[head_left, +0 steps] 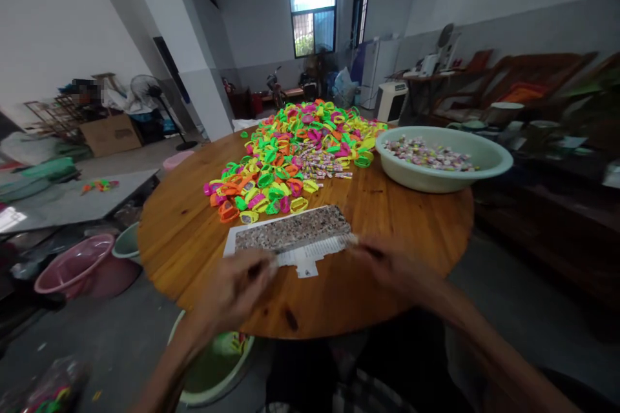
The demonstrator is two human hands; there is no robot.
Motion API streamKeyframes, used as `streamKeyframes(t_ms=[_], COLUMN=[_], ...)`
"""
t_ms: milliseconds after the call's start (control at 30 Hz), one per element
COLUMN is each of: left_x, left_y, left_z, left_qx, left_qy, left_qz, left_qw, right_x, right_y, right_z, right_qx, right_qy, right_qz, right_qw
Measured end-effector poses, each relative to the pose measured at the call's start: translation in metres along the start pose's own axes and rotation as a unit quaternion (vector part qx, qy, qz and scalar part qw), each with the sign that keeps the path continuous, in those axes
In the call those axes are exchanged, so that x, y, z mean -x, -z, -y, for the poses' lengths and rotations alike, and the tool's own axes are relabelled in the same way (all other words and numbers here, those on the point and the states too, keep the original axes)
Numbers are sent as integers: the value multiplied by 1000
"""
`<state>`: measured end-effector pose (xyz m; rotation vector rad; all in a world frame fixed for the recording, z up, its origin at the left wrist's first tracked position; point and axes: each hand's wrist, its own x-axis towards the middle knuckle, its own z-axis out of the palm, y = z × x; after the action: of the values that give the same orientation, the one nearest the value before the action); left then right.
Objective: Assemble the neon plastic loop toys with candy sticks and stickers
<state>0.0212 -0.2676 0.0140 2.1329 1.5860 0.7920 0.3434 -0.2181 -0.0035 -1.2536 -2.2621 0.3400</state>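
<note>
A speckled stone slab [293, 230] lies on a white printed paper sheet [307, 266], whose notched edge sticks out toward me. My left hand [247, 284] is at the sheet's near left side, its fingers curled together and blurred. My right hand [387, 264] is by the sheet's right end, thumb and fingers pinched near the slab's corner. Whatever either hand holds is too small or blurred to make out. Beyond the slab rises a heap of bright plastic toy watches [281, 174] in green, yellow, orange and pink. Thin patterned wrapped sticks [322, 164] lie among them.
The round wooden table [416, 226] bears a pale green basin [431, 181] of small wrapped pieces at right. Below the near left edge stands a green tub [213, 390]. Pink tubs [82, 264] and a grey side table [43, 206] are at left.
</note>
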Motion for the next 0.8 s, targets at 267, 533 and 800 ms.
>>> streamKeyframes(t_ms=[267, 533, 800], left_x=[-243, -294, -297], left_y=[-36, -58, -53], left_z=[-8, 7, 19], left_qx=[-254, -272, -250], left_qy=[-142, -143, -139], left_qz=[30, 107, 127], left_qw=[956, 946, 950], right_x=[-194, -218, -154], right_y=[-31, -42, -12], right_z=[-67, -94, -99], right_qx=[184, 219, 212], right_qy=[14, 17, -13], right_qz=[49, 119, 117], right_qw=[982, 968, 970])
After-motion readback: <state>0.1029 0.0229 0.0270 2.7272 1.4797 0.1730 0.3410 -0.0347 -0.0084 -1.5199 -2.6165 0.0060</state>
